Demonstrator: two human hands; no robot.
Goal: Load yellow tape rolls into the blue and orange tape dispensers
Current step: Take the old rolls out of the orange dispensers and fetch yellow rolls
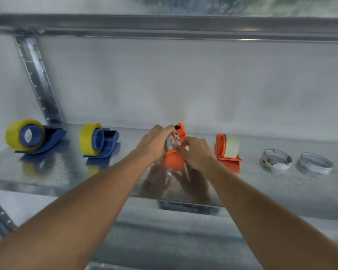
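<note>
Two blue dispensers stand at the left of the metal shelf [47,172]: the far-left blue dispenser [47,140] and the second blue dispenser [107,142], each carrying a yellow tape roll [14,136] [87,141]. In the middle, an orange dispenser [180,133] is lifted slightly above the shelf. My left hand [154,142] grips it around a white printed core [172,142] seated in it. My right hand [195,152] pinches at that core from the right. A second orange dispenser [222,149] to the right holds a pale yellow roll [231,146].
Two empty white cardboard tape cores [275,160] [314,164] lie flat at the right of the shelf. A slotted metal upright [37,78] rises at the back left, and a shelf beam [164,26] runs overhead.
</note>
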